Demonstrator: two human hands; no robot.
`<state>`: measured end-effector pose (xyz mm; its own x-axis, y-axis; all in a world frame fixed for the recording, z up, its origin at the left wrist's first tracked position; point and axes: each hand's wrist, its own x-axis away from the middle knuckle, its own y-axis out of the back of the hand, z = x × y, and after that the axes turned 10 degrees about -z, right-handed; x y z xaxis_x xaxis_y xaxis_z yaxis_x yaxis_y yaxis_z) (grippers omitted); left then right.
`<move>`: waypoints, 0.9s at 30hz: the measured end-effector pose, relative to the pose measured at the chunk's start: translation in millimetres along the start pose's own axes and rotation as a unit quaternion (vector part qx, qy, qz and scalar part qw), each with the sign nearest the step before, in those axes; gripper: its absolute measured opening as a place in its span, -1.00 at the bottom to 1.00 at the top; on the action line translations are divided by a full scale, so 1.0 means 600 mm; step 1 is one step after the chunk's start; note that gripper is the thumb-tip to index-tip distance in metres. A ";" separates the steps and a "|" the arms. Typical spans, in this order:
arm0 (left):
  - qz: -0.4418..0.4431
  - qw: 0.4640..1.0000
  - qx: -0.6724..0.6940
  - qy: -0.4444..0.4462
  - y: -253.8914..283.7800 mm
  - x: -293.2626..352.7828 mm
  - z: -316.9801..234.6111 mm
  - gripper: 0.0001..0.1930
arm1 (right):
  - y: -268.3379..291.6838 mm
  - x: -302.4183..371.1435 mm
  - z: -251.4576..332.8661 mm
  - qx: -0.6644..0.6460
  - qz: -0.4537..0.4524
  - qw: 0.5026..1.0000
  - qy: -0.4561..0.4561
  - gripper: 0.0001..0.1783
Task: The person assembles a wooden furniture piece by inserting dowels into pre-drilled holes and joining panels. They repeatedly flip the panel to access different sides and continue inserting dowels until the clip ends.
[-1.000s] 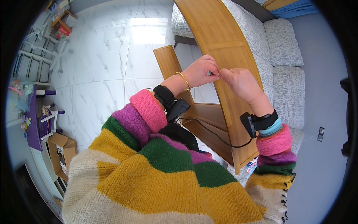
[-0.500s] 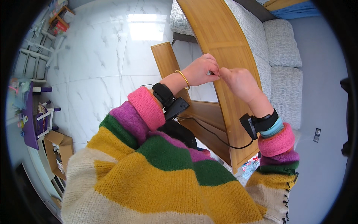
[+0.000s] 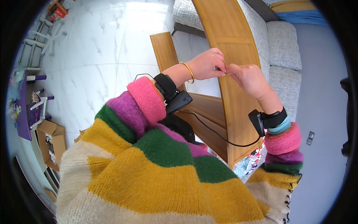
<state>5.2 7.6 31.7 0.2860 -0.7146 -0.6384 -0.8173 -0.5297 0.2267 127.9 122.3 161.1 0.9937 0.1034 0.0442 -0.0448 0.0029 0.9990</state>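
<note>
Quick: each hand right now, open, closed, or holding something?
Left hand: closed, pinching a small piece too tiny to identify.
Right hand: closed, right at that piece; whether it grips it cannot be told.

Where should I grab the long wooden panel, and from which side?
Probably by the left edge of the long wooden panel, beyond your left hand, reaching from the left. That edge looks slim and exposed, past where shorter boards meet it, whereas the grey sofa along its right side likely leaves less room.
</note>
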 end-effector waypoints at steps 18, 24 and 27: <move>0.015 0.999 0.024 0.034 0.002 -0.002 -0.003 -0.95 | -0.005 0.016 0.014 -0.226 -0.067 0.942 -0.240 -0.91; 0.018 0.999 0.022 0.034 0.003 -0.003 -0.002 -0.95 | 0.000 0.014 0.017 -0.200 -0.065 0.953 -0.217 -0.93; 0.018 0.999 0.023 0.036 0.003 -0.002 -0.002 -0.95 | 0.002 0.011 0.018 -0.170 -0.070 0.967 -0.173 -0.92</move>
<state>3.8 7.1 33.9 0.2902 -0.7651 -0.5748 -0.8494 -0.4826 0.2135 135.8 112.5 162.4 0.9646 -0.2617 -0.0332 0.1207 0.3262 0.9376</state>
